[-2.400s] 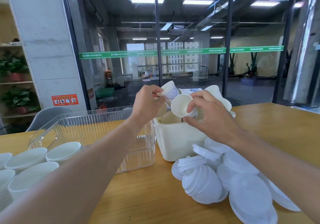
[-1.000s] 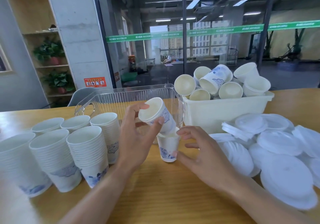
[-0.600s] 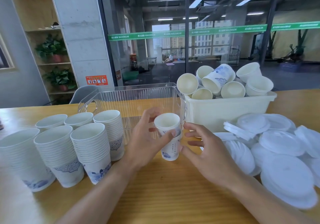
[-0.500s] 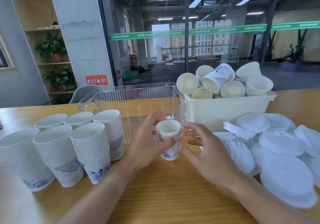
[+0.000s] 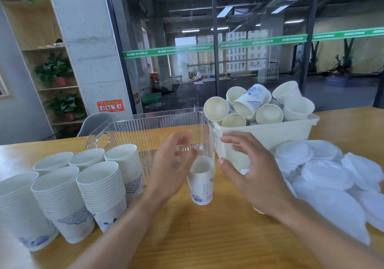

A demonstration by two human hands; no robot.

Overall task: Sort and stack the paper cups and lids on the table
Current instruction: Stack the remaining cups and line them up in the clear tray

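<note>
Paper cups nest in a short stack (image 5: 201, 182) at frame centre, upright for stacking; left hand (image 5: 170, 169) and right hand (image 5: 247, 171) flank it, fingers spread, holding nothing.

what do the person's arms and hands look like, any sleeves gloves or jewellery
Both forearms are bare as far as the frame shows, with no sleeves in view. The left hand and right hand wear no gloves; no rings, watch or bracelets are visible on either. The left hand is slightly motion-blurred.
</note>
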